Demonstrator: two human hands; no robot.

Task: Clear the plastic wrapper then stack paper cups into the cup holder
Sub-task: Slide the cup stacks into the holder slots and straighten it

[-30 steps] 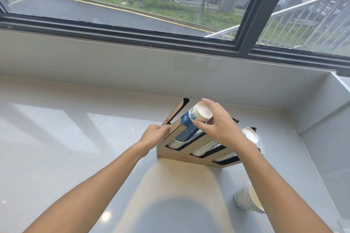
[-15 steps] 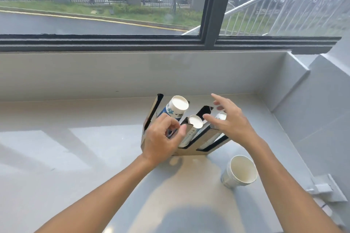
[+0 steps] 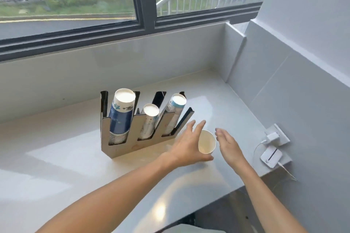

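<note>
The cup holder [image 3: 121,149] stands upright on the white counter [image 3: 75,166], with three slanted slots. A blue cup stack [image 3: 121,117] fills the left slot, a thin white stack [image 3: 149,121] the middle, a pale blue-printed stack [image 3: 173,113] the right. A short stack of white paper cups [image 3: 206,142] lies on its side just right of the holder, mouth toward me. My left hand [image 3: 186,145] is open against its left side. My right hand [image 3: 228,143] is open just to its right, fingers apart. No plastic wrapper is in view.
A white charger [image 3: 272,136] sits in a wall socket at the right, with a small white device [image 3: 271,156] and cable below it. The counter's right edge drops off near my right forearm. A window ledge and wall run behind the holder.
My left hand has let go of the holder and moved right to the loose cups. My right hand has dropped from above the holder to the cups' right side. The view has shifted right.
</note>
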